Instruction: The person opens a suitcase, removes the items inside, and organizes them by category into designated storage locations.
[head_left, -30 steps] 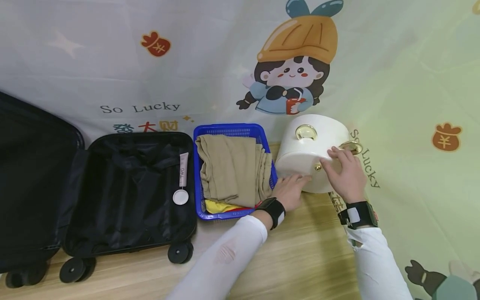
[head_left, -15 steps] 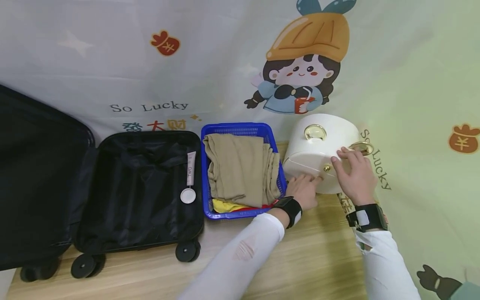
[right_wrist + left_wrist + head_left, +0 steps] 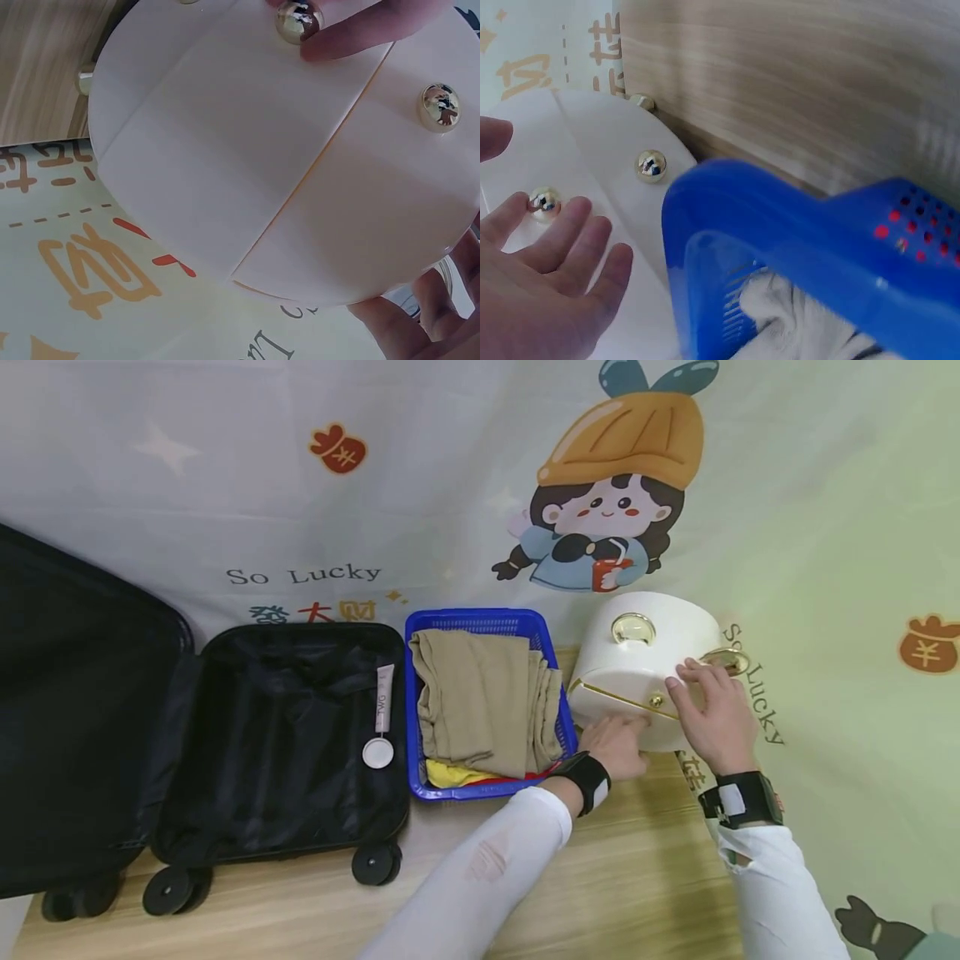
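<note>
A white rounded box (image 3: 651, 635) with gold knobs and gold handles stands at the right, against the printed backdrop. Its front shows a gold-edged gap along one drawer (image 3: 202, 142). My left hand (image 3: 617, 747) is at the front of the box; two of its fingers pinch a round gold knob (image 3: 544, 204), the thumb held apart from it. My right hand (image 3: 717, 718) rests on the box's right side near a gold handle (image 3: 729, 660), fingers spread over the edge. Another gold knob (image 3: 439, 105) shows above the gap.
Left of the box stands a blue basket (image 3: 414, 710) holding folded tan cloth (image 3: 472, 702) and yellow cloth (image 3: 450, 773). Beyond it, an open black suitcase (image 3: 277, 752) bears a pale tube (image 3: 384, 697) and a round white-topped item (image 3: 377, 752). Everything is on a wooden surface (image 3: 600, 893).
The gold-edged gap at the front of the box has widened as my left hand shifted slightly downward. My right hand keeps its place on the box. The whole view has shifted a little.
</note>
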Tool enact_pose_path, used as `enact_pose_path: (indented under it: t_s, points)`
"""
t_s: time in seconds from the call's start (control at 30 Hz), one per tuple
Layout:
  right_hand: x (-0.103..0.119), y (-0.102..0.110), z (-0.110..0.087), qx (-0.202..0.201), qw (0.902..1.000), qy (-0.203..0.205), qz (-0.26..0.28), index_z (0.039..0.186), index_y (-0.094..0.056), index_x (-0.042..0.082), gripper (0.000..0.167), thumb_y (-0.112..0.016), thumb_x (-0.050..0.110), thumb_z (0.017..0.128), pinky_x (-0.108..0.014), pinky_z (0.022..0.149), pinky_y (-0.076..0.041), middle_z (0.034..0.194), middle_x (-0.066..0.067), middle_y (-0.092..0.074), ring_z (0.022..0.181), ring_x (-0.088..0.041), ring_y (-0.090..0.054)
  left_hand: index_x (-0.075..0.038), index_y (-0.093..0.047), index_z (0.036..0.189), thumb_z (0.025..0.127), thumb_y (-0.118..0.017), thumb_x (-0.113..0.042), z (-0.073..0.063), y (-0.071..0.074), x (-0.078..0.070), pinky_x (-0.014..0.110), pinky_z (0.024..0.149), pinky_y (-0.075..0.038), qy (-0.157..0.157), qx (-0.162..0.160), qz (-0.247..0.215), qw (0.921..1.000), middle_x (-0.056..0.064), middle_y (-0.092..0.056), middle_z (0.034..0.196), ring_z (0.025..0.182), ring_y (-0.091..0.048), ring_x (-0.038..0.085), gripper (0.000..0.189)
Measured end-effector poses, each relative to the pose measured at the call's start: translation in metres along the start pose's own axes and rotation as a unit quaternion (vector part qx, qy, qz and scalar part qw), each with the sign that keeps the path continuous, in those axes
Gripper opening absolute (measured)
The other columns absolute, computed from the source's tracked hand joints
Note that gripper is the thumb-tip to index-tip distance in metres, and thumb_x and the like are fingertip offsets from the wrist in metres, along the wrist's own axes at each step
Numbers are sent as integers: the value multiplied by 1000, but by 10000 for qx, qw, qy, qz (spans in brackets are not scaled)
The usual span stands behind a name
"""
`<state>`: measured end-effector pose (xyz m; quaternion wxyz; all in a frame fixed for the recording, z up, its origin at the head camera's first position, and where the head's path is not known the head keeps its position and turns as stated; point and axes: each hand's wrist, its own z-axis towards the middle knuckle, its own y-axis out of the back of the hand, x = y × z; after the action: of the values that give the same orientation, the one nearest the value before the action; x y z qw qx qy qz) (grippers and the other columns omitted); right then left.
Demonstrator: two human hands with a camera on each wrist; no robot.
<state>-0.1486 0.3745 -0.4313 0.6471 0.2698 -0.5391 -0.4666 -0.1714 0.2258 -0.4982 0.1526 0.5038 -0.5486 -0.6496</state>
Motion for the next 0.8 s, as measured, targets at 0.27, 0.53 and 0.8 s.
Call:
enact_pose_path:
  t_s: [0.27, 0.53, 0.8]
  points:
    - [-8, 1, 4, -3, 9993, 275, 261, 130, -66, 0, 49, -52, 41, 107, -63, 94, -42, 147, -20, -57, 129, -48, -49, -34, -56, 151, 92, -66, -29, -10, 6, -3, 31, 96, -48, 105, -11, -710, 9974, -9, -58, 147, 131, -56, 9, 59]
    - [-17, 6, 3, -4, 9985, 392, 386, 128, -66, -3, 49, -53, 39, 107, -64, 99, -39, 145, -23, -58, 130, -49, -48, -36, -57, 149, 93, -68, -33, -26, -1, -14, 33, 97, -48, 115, -3, -1015, 9948, -13, -56, 149, 135, -53, 7, 57]
    - [-18, 9, 3, 7, 9979, 465, 458, 127, -67, -3, 46, -55, 36, 107, -64, 100, -38, 142, -24, -60, 130, -50, -49, -38, -56, 149, 91, -68, -32, -40, -14, -19, 30, 85, -50, 174, -6, -1228, 9923, -11, -57, 146, 108, -63, 8, 60]
